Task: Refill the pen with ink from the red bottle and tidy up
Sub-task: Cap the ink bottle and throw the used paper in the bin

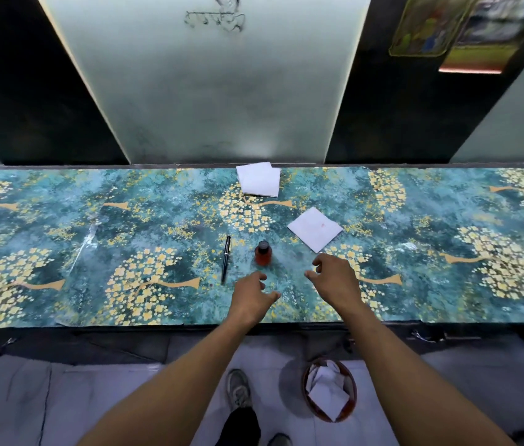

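Note:
A small red ink bottle (pixel 263 253) with a dark cap stands upright on the patterned table (pixel 93 226). A black pen (pixel 226 259) lies to its left, capped, pointing away from me. My left hand (pixel 252 296) hovers just below the bottle with fingers apart and nothing in it. My right hand (pixel 333 276) hovers to the right of the bottle, fingers curled loosely apart, also holding nothing. A white tissue (pixel 315 228) with a faint red stain lies beyond my right hand.
A stack of white tissues (pixel 259 179) sits at the table's far edge by the wall. On the floor below the table's front edge stands a brown bin (pixel 329 389) holding crumpled white paper. My shoe (pixel 238 387) is beside it.

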Demonstrator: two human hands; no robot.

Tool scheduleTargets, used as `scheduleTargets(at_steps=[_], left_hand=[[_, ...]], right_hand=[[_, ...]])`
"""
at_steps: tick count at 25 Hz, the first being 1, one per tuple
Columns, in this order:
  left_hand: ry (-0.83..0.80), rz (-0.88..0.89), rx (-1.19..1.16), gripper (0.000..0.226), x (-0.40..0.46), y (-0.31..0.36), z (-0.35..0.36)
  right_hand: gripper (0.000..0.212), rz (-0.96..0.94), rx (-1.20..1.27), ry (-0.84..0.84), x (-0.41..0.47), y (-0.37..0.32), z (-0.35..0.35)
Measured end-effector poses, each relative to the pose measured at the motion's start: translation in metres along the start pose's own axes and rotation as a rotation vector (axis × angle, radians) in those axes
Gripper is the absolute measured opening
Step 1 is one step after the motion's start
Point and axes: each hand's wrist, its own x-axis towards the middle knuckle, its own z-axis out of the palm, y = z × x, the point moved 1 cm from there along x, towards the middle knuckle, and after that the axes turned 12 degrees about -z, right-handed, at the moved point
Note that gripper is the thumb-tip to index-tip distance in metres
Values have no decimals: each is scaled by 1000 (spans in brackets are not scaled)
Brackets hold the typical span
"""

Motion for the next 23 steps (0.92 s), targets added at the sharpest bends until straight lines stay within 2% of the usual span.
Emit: scheduleTargets(at_steps=[12, 19, 23], left_hand=[[-153, 141, 38, 58, 65, 78, 30], [-208, 191, 101, 64, 99, 94, 51], [-218, 200, 140, 68, 112, 95, 58]], right_hand=[[41, 265, 240, 130, 82, 55, -10], [71, 372, 231, 103, 130, 76, 8], [73, 362, 116, 31, 148, 76, 24]])
